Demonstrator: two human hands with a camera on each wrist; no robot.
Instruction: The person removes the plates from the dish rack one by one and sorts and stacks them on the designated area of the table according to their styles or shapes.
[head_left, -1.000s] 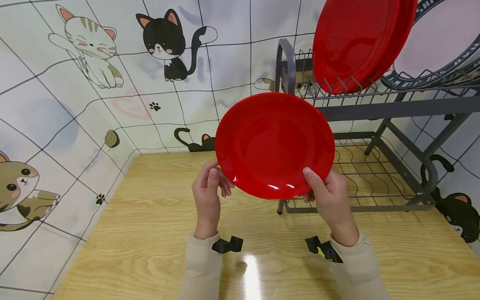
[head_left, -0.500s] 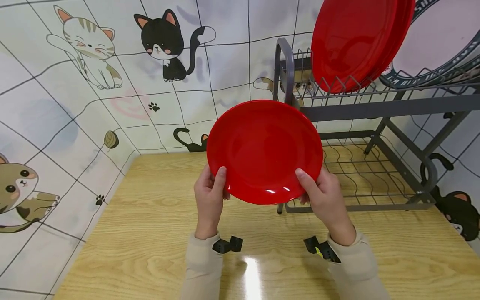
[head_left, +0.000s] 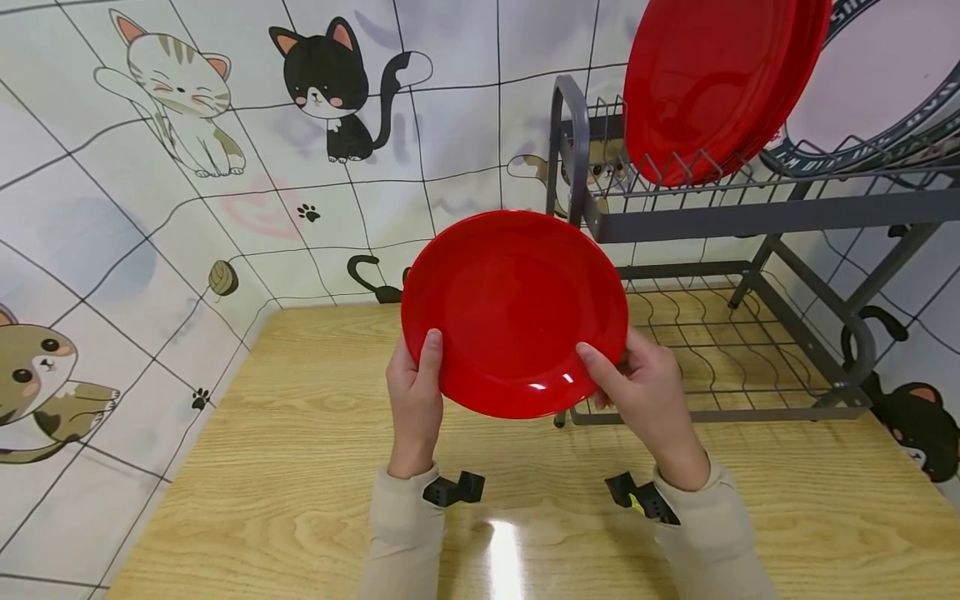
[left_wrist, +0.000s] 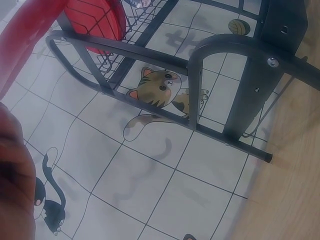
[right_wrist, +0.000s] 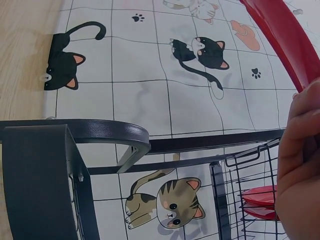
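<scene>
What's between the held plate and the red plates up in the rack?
In the head view, the gray front rail of the upper tier and some of its wire mesh lie between the held plate and the racked red plates.

Cat-patterned wall (head_left: pixel 457 133) behind a wooden table (head_left: pixel 300 442) and grey rack (head_left: pixel 720 216)

This place is looking like a kitchen, though whether in a home, I cannot tell. To the right of the fingers (head_left: pixel 597 367), a dark metal dish rack (head_left: pixel 750 218) is holding red plates (head_left: pixel 708 92) and a pale, dark-rimmed plate (head_left: pixel 877 75). Below them a wood-grain tabletop (head_left: pixel 285 450) is extending, and beyond them cartoon cats (head_left: pixel 326 75) are decorating a white, tile-patterned wall (head_left: pixel 465 133).
</scene>
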